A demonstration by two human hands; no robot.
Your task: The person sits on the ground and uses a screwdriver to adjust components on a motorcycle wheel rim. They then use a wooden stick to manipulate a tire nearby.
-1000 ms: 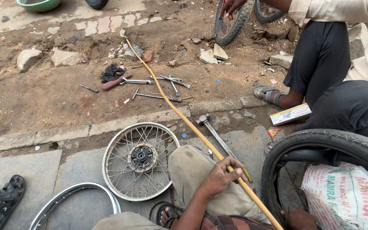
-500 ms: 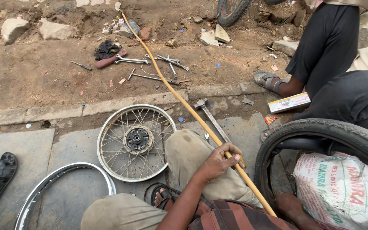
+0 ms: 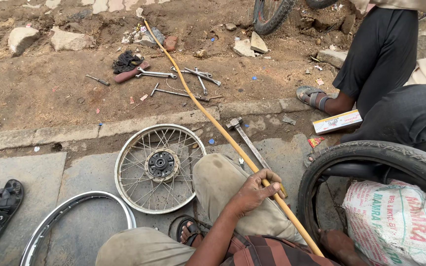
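The left hand [image 3: 255,192] is closed around a yellow hose [image 3: 223,133], held over the knee, probably to keep it steady. The right hand [image 3: 338,242] is partly seen by the tyre [image 3: 371,152]; its grip cannot be told. 1 wheel [image 3: 159,167] lies nearby. A sack [image 3: 400,226] is there, contents hidden.

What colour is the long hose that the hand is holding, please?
The hose is yellow, clearest in the head view.

Roadside cycle repair spot on bare ground, spoked wheel [image 3: 159,167] and loose rim [image 3: 75,219] lay on paving slabs, spanners [image 3: 181,81] were scattered in dirt, tyre [image 3: 371,167] stood nearby
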